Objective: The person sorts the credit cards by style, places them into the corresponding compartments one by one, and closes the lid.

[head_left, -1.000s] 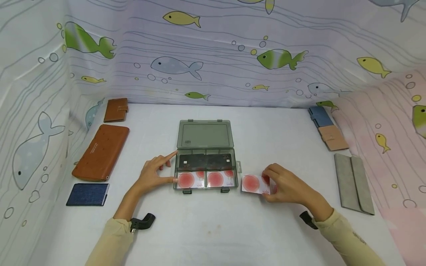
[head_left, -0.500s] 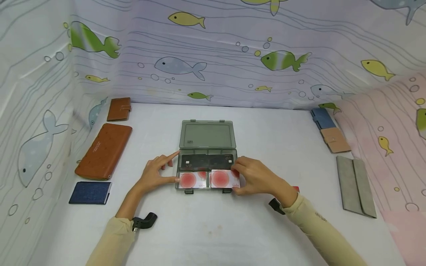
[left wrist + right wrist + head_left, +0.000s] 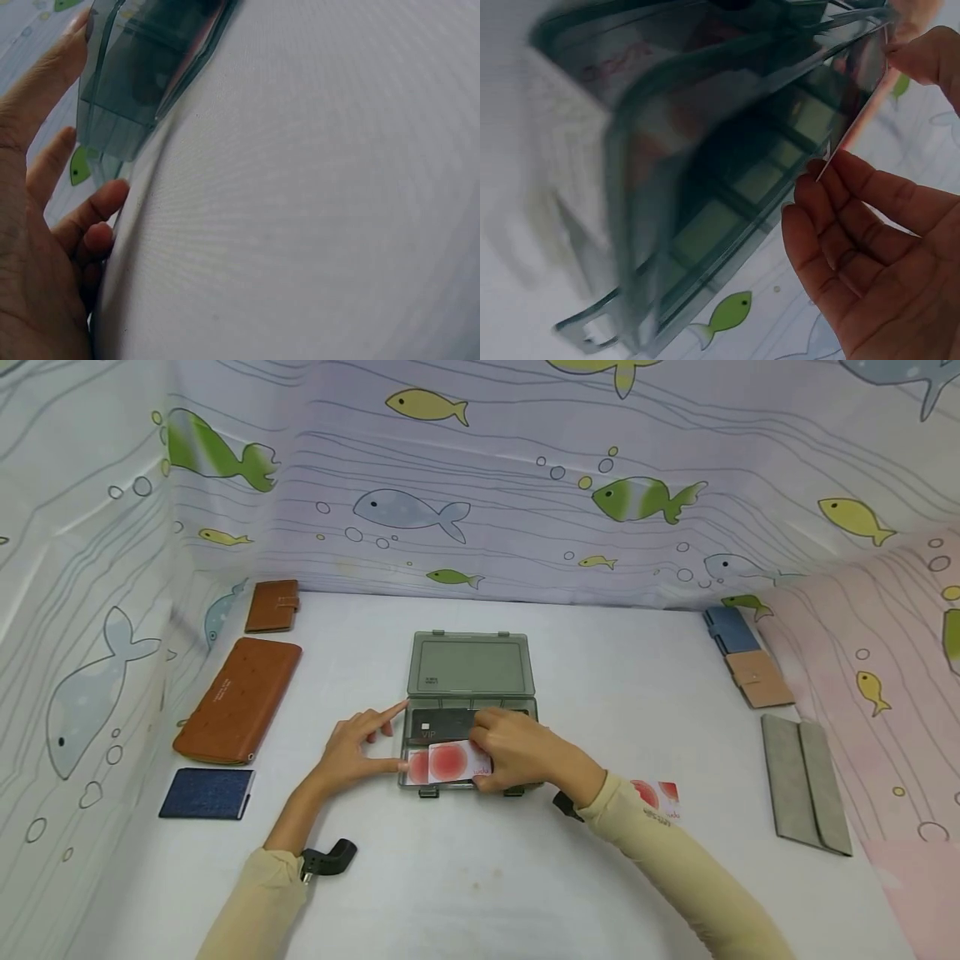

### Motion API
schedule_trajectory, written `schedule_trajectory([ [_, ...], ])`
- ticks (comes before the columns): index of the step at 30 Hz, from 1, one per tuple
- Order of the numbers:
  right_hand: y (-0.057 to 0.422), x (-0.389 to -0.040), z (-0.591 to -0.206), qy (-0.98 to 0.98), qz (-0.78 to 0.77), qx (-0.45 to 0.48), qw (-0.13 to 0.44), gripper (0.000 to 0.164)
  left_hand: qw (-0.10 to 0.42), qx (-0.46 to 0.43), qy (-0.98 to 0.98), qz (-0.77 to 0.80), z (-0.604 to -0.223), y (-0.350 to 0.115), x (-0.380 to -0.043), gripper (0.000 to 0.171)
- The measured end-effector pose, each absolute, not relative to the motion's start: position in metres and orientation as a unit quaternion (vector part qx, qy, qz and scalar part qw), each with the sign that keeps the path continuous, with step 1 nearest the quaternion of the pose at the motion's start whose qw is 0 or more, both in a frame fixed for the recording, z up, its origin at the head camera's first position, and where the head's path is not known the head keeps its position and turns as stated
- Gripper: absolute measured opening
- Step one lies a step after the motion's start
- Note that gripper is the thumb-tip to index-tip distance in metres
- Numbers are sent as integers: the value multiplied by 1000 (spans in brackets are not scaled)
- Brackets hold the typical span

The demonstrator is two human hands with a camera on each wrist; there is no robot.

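A translucent grey-green plastic box [image 3: 471, 664] lies on the table with its lid folded back. A black card marked VIP [image 3: 431, 732] is in its rear part. My right hand [image 3: 519, 749] pinches a white card with red circles [image 3: 450, 762] by its right end, above the front part. This card overlaps a similar card [image 3: 417, 768] at front left. The right front part is hidden by my hand. In the right wrist view, the held card's edge [image 3: 853, 124] shows between thumb and fingers. My left hand [image 3: 347, 756] touches the box's left side with thumb and forefinger spread.
A similar card [image 3: 656, 797] lies on the table beyond my right forearm. At left are two brown wallets [image 3: 272, 606] [image 3: 238, 700] and a dark blue booklet [image 3: 207, 793]. At right lie a blue-and-tan wallet [image 3: 750, 660] and a grey folding case [image 3: 806, 785].
My right hand has carried the card leftward, from the table right of the box to above its front left part. The left hand keeps its place on the box.
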State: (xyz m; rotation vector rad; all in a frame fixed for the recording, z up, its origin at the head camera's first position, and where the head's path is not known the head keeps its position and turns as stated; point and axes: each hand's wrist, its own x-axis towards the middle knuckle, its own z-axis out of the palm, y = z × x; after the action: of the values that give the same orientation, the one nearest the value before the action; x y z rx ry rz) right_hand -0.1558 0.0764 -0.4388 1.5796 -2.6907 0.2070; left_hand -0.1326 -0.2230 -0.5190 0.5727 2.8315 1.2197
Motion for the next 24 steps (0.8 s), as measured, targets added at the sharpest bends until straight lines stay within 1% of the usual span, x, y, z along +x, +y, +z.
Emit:
schedule_trajectory([
  [7, 54, -153, -437, -850, 27, 526, 25, 42, -1, 184, 903, 389, -521, -223, -133, 93],
  [12, 53, -147, -439, -848, 38, 528, 23, 45, 5, 183, 903, 390, -522, -222, -133, 92],
  [18, 81, -144, -440, -848, 108, 517, 47, 39, 3, 184, 904, 385, -521, -221, -133, 93],
  [24, 134, -141, -446, -859, 162, 482, 57, 48, 0, 185, 905, 383, -520, -222, -133, 93],
])
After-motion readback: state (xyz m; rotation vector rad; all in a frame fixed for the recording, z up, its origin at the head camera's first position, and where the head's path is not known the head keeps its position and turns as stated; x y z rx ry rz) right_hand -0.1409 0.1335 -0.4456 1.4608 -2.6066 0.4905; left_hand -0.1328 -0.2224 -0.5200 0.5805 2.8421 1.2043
